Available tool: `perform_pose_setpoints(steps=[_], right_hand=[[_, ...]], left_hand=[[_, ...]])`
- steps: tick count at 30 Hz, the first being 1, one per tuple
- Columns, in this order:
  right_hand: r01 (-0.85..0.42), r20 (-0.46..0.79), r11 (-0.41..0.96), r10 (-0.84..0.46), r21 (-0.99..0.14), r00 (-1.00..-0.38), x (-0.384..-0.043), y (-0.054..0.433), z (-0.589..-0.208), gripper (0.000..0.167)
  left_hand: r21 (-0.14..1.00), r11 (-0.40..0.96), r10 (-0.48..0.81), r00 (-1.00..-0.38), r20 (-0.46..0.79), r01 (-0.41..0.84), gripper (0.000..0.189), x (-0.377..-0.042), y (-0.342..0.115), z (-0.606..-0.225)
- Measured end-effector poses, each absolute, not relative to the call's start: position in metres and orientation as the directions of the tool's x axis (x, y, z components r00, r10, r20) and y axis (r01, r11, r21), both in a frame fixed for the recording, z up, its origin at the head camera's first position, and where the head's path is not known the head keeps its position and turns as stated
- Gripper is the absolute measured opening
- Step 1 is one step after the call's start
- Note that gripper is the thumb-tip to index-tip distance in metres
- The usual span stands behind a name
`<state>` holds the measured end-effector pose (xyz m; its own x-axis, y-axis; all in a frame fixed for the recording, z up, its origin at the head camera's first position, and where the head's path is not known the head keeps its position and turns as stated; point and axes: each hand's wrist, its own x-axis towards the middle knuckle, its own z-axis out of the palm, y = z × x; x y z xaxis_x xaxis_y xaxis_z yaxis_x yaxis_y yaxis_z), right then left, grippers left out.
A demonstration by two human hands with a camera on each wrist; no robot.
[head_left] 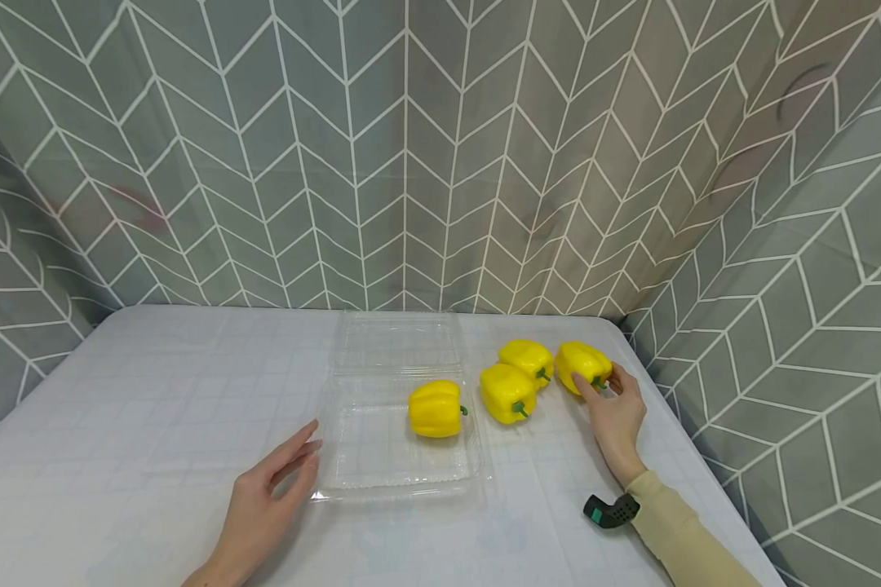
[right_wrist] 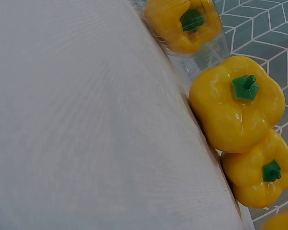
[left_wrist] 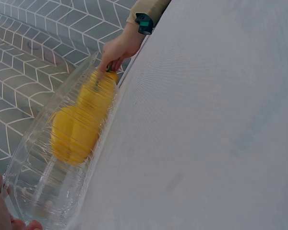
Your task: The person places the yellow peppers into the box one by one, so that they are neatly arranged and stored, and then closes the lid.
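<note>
A clear plastic clamshell container [head_left: 389, 492] lies with its lid [head_left: 396, 326] folded back toward the wall. One yellow bell pepper [head_left: 435, 409] rests inside its right part, stem to the right. My left hand [head_left: 267, 489] is at the container's left side, fingers extended with the tips right at the rim. At the table's right, my right hand [head_left: 617, 408] grips another yellow bell pepper [head_left: 582, 365] between thumb and fingers. Two more yellow bell peppers, a nearer one [head_left: 508, 394] and a farther one [head_left: 526, 359], sit between that hand and the container.
A white cloth covers the table [head_left: 154, 391]. Behind it and along both sides hangs a grey curtain [head_left: 440, 163] with white zigzag lines. A black band [head_left: 611, 512] is on the right wrist, by a beige sleeve [head_left: 679, 530].
</note>
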<state>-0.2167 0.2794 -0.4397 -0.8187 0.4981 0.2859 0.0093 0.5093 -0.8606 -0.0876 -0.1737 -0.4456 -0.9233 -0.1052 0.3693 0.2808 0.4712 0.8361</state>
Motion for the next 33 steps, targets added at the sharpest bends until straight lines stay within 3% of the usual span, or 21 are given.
perform_pose_setpoints(steps=[33], right_hand=[[-0.078, 0.358, 0.487, 0.516, -0.87, -0.778, -0.216, 0.2784, -0.4342, 0.073]], left_hand=[[0.837, 0.457, -0.104, -0.917, 0.385, 0.3, 0.044, -0.0858, -0.1722, -0.4439]])
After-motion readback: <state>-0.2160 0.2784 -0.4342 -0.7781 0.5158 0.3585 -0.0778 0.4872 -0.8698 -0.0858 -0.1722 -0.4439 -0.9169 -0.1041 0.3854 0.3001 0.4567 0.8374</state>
